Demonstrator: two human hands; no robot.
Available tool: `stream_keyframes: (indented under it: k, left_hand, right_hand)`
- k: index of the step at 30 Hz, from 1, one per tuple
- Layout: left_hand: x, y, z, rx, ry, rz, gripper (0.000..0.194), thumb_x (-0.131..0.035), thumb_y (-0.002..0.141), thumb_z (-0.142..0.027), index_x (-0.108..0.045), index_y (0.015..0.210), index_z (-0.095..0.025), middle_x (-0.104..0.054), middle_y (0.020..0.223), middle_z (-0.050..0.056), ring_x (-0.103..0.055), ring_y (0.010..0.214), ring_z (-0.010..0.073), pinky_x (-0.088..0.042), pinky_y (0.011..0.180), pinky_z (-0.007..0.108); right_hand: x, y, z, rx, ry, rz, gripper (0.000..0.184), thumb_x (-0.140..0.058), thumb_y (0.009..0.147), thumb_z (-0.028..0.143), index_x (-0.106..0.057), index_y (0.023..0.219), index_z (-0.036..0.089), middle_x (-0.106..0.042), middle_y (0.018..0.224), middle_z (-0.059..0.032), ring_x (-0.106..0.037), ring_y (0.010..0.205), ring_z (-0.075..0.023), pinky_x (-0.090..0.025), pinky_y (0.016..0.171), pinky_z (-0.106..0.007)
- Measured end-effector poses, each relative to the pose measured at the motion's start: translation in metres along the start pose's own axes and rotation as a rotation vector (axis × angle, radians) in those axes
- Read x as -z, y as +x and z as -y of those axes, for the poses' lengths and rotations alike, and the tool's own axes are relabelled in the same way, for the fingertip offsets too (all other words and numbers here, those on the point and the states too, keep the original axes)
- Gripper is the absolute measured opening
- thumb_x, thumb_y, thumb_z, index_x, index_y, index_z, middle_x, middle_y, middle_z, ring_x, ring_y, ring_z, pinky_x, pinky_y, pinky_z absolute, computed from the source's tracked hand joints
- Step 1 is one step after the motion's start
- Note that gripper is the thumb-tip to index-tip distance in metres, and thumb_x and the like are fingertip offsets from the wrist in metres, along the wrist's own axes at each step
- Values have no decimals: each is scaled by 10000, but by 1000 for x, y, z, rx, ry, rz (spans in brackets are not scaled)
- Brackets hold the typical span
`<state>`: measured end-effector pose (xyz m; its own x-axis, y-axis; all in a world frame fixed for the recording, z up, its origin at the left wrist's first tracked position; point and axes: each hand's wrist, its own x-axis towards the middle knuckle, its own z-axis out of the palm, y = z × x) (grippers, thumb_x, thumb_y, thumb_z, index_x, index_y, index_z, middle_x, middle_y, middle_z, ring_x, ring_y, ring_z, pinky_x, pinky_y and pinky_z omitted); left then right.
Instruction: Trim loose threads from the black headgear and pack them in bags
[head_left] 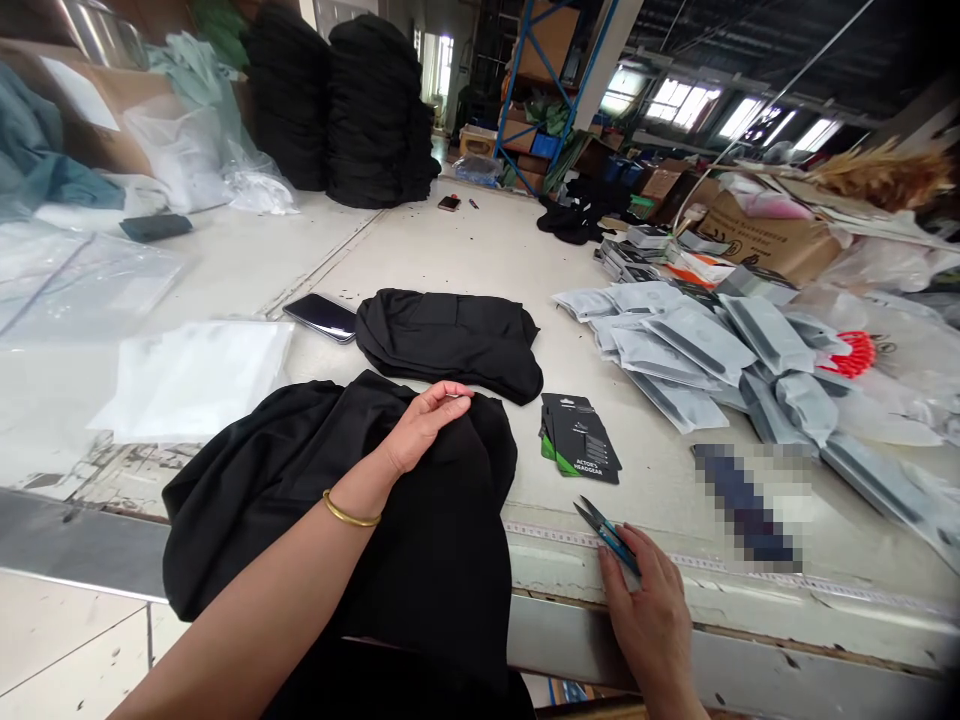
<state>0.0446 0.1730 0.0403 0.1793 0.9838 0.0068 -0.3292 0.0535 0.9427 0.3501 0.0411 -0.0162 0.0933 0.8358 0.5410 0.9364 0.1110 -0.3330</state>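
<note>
On table (465,250), right fingers (619,572) gripping snips (607,535), left fingers (442,400) slack on cloth (427,540), pixelated object (742,505)

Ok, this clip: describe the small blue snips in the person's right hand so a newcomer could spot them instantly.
On the long pale work table, follow the near edge, where a white measuring tape runs. The right hand rests there, pinching blue-handled steel thread snips; unlike the flat black-and-green printed cards just beyond, they are held, their pointed blades aimed at those cards.

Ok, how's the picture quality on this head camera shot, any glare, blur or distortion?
In the head view, the wide lens bends the table edge, the windows glare white, and a pixelated patch covers something near the right hand.
</note>
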Motion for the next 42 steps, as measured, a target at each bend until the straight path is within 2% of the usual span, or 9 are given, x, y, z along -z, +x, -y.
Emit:
stream_keyframes:
  k: [2,4,9,15,20,25,32,36,42]
  left_hand:
    - [-2,-1,-1,-32,32,-13,178,-717,692,-255,-589,797,-189,-544,738,-30,-479,662,88,-376,623,194]
    - [-3,-3,-2,-10,37,-11,199,-721,680,-228,-562,795,-197,-504,670,-47,-443,592,78,-349,565,192]
    - [-3,-6,-6,59,-4,10,284,-598,728,-178,-596,1007,-232,-523,652,-41,-446,552,88,-343,535,202]
    - [-1,-7,-5,82,-68,37,355,-544,733,-176,-622,1076,-229,-588,640,-24,-488,556,108,-353,531,208]
    - [0,-7,-6,-1,-69,27,355,-490,735,-165,-672,1038,-201,-682,878,12,-582,753,158,-427,717,246]
    - [-1,-6,-7,-44,-40,3,359,-470,748,-178,-679,1039,-186,-670,1042,23,-591,885,189,-422,832,268]
    - [-3,-4,-7,49,-199,-4,137,-613,735,-217,-664,852,-168,-674,771,5,-600,716,132,-458,716,224]
    - [-4,-4,-6,71,-247,-56,159,-693,696,-233,-638,824,-156,-662,728,2,-595,664,119,-465,660,214]
    - [-4,-5,-5,58,-253,-31,183,-729,699,-260,-613,793,-155,-654,717,-12,-594,633,98,-469,635,196]
  right_hand:
    - [-1,-3,-5,-21,-15,46,417,-412,883,491,-600,1017,144,-660,969,-145,-586,913,-272,-455,815,-437]
    - [-3,-4,-5,-8,-13,65,399,-403,893,475,-600,1000,145,-665,926,-133,-590,874,-259,-457,794,-415]
    - [-5,-2,-2,50,-33,61,394,-388,906,466,-599,981,142,-661,901,-125,-587,853,-248,-456,781,-389]
    - [-6,-3,-4,71,-55,71,423,-352,915,470,-603,990,138,-659,928,-137,-580,874,-257,-442,809,-407]
    - [-8,-4,-4,92,-66,74,410,-361,917,455,-614,978,138,-652,954,-144,-572,907,-267,-434,833,-422]
    - [-8,-4,-3,81,-70,68,417,-359,918,458,-622,975,138,-649,972,-148,-568,934,-271,-431,855,-435]
    - [-7,-4,-2,92,-75,68,375,-375,920,405,-621,984,129,-642,984,-151,-562,939,-264,-435,845,-425]
    - [-7,-4,1,94,-75,61,360,-378,920,386,-621,982,128,-644,976,-147,-563,929,-257,-442,837,-421]
    - [-3,-4,2,29,-17,97,374,-385,906,425,-619,983,143,-645,987,-152,-562,944,-272,-435,850,-450]
